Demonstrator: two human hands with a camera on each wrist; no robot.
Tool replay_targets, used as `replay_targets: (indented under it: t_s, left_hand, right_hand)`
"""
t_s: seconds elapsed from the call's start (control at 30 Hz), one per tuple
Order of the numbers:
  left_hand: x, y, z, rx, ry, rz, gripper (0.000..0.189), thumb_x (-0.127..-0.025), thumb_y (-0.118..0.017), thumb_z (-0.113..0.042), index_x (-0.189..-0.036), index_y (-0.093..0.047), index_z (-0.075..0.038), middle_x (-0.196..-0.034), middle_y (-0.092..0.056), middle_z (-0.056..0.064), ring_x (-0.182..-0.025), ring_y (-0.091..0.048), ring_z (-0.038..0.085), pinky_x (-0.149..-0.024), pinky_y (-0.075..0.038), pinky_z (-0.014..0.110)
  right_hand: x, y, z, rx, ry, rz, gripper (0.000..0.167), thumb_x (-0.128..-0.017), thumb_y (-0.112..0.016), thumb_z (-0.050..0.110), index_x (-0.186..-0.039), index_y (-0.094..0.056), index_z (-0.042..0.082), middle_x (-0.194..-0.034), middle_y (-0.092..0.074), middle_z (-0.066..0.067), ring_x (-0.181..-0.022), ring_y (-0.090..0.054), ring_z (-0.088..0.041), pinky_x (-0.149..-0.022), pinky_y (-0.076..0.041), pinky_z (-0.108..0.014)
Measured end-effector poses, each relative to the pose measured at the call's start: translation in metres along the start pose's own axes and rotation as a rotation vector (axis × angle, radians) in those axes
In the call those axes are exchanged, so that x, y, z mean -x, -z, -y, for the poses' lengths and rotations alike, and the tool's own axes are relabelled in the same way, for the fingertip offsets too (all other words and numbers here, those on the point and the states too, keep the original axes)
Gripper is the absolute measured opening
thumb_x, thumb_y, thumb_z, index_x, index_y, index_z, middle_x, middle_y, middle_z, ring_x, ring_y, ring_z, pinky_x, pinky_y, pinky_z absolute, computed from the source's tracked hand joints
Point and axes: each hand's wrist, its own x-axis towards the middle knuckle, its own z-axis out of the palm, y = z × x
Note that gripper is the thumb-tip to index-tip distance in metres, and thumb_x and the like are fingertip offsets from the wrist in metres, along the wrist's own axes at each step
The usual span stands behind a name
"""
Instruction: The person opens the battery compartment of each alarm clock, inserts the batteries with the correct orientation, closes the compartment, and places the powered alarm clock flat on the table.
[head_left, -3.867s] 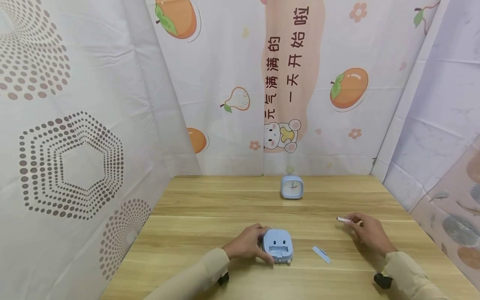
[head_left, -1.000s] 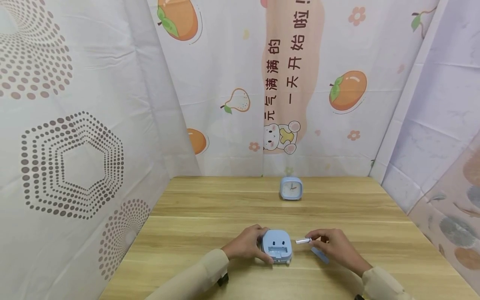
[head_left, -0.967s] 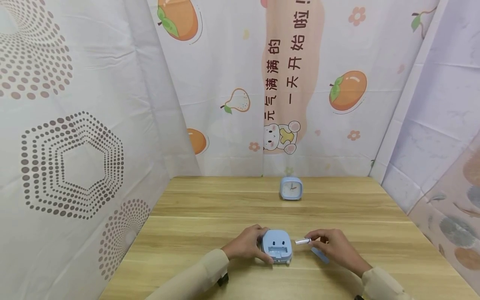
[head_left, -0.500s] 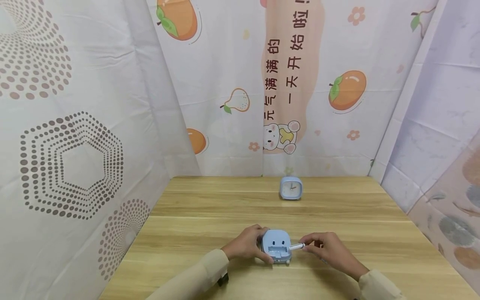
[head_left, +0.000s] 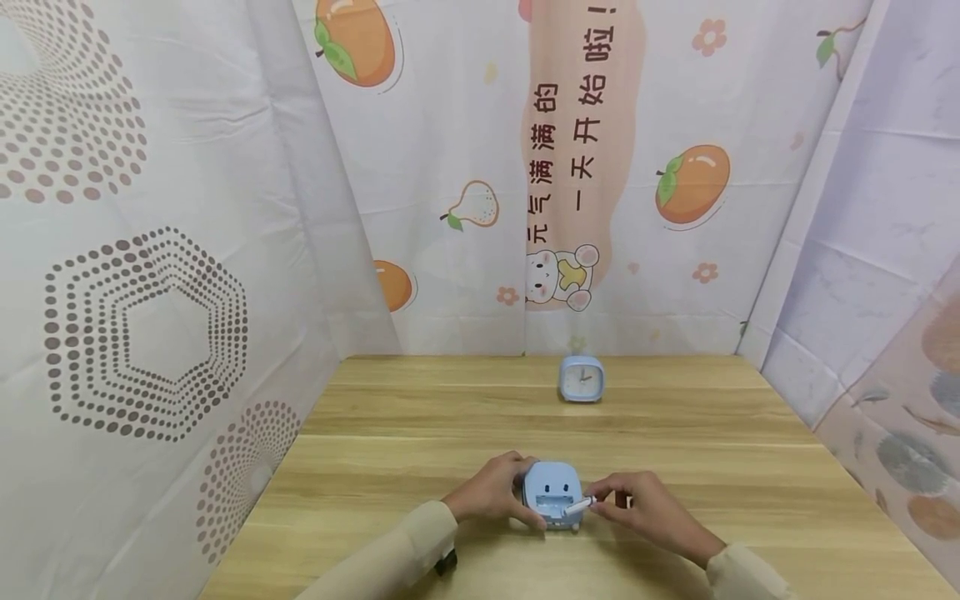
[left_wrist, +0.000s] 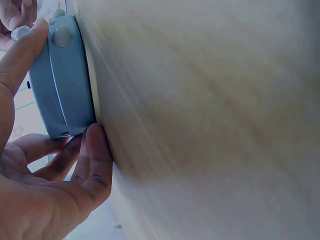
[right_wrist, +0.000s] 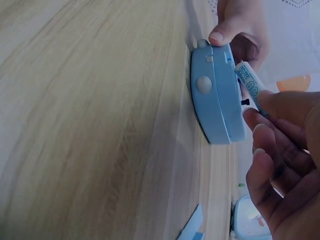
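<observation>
A light blue alarm clock (head_left: 553, 477) lies on its face, its back up and the battery compartment (head_left: 550, 502) uncovered. My left hand (head_left: 491, 490) grips the clock from its left side, thumb and fingers spread around its edges. Between right thumb and fingertips I pinch a white battery (head_left: 577, 507), printed with "mAh" in the right wrist view. It slants over the right end of the compartment, with my right hand (head_left: 645, 510) close beside the clock. The loose blue battery cover (right_wrist: 192, 224) lies on the table in the right wrist view; my right hand hides it in the head view.
Another blue alarm clock (head_left: 581, 381) stands upright near the back edge of the wooden table (head_left: 420, 400), its dial facing me. Printed curtains (head_left: 457, 275) enclose the table at the back and both sides.
My right hand has carried the battery leftward from the right part of the table to over the compartment, and the battery's slant has steepened. The left hand and clock have stayed put.
</observation>
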Motion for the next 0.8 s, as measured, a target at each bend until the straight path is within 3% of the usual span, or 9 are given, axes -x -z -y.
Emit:
replay_targets:
  t_s: [0.17,0.53,0.8]
  left_hand:
    - [0.0,0.0,-0.001,0.005,0.0,0.008,0.093,-0.067,-0.096,-0.046,-0.145,-0.059,-0.014,-0.115,-0.059,-0.008,-0.1,-0.054,0.003,-0.09,-0.05,0.024]
    - [0.0,0.001,-0.001,-0.015,-0.013,0.003,0.091,-0.067,-0.096,-0.046,-0.144,-0.06,-0.012,-0.115,-0.06,-0.008,-0.101,-0.054,0.003,-0.093,-0.049,0.024]
    - [0.001,0.001,-0.002,-0.013,-0.008,0.002,0.09,-0.068,-0.096,-0.045,-0.144,-0.06,-0.012,-0.114,-0.059,-0.007,-0.099,-0.054,0.003,-0.09,-0.049,0.023]
  right_hand:
    - [-0.001,-0.003,0.006,0.025,0.033,-0.004,0.016,-0.096,-0.075,0.02,-0.11,-0.079,0.012,-0.095,-0.074,0.006,-0.068,-0.056,0.0,-0.055,-0.05,-0.023]
    - [-0.005,-0.002,0.012,0.059,-0.003,-0.02,0.012,-0.094,-0.077,0.015,-0.105,-0.079,0.017,-0.093,-0.071,0.013,-0.067,-0.054,0.001,-0.055,-0.049,-0.022]
    - [-0.009,-0.008,0.014,0.095,0.061,-0.041,0.013,-0.091,-0.077,0.009,-0.102,-0.078,0.017,-0.091,-0.07,0.014,-0.064,-0.052,0.003,-0.052,-0.048,-0.021]
